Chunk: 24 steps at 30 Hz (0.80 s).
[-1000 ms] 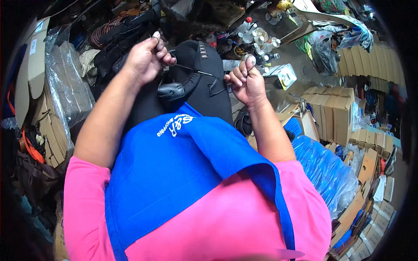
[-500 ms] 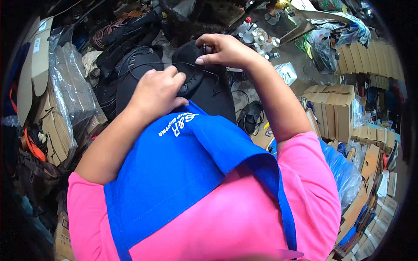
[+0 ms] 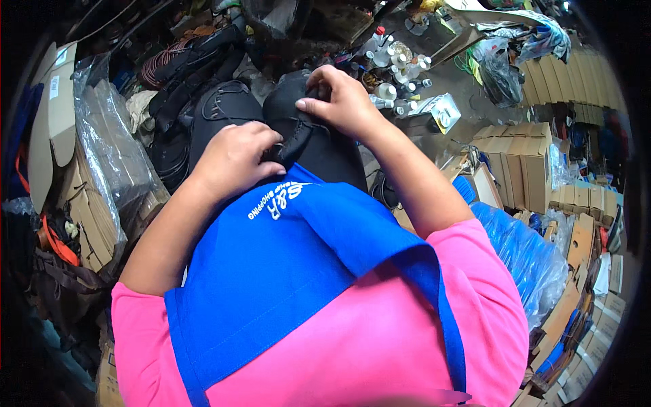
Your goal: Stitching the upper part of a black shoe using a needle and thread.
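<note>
On my lap lies a black shoe [image 3: 293,141] with a row of stitches or lace loops along its edge. My left hand [image 3: 239,152] curls its fingers over the shoe's near end, thumb close to the blue apron [image 3: 271,251]. At the far end my right hand [image 3: 338,102] bends its fingers and thumb against the shoe and a thin black cord. Whether the fingertips pinch the cord or the shoe itself is partly hidden. Another black piece with a lace [image 3: 227,102] rests to the left, over my dark-clad leg.
White bottles [image 3: 400,68] stand on the floor at the far right. Flat cardboard [image 3: 88,197] and clear plastic are stacked at the left. Folded cartons [image 3: 519,163] and a blue plastic-wrapped bundle [image 3: 519,254] lie at the right. A dark bag [image 3: 498,81] sits farther back.
The cord stretched between my hands has gone slack or out of sight. My right hand has come slightly lower and left onto the shoe. The view has shifted a little.
</note>
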Available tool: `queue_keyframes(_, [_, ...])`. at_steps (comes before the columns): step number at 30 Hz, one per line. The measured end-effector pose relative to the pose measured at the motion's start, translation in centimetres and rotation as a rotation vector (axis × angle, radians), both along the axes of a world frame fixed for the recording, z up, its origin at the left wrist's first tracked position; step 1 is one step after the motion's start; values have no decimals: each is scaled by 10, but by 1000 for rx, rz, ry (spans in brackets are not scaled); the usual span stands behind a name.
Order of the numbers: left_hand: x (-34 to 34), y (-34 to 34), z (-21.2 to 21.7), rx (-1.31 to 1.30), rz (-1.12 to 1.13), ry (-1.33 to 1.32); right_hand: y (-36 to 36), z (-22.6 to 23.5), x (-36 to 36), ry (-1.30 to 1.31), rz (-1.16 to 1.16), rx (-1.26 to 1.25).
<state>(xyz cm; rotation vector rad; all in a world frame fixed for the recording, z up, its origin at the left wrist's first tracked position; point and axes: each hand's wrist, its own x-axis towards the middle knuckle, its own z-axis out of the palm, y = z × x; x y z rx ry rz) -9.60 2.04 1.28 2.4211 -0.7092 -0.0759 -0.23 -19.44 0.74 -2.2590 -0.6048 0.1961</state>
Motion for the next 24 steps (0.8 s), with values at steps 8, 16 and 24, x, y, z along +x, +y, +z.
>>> queue_keyframes(8, [57,-33,-30,-406,225,187,-2,22,-18,233,275,-216])
queue_keyframes(16, [59,-45,-50,-471,205,109,-18,25,-30,98,347,-199])
queue_keyframes(24, [89,-9,-42,-543,-5,528,-40,58,-45,242,157,114])
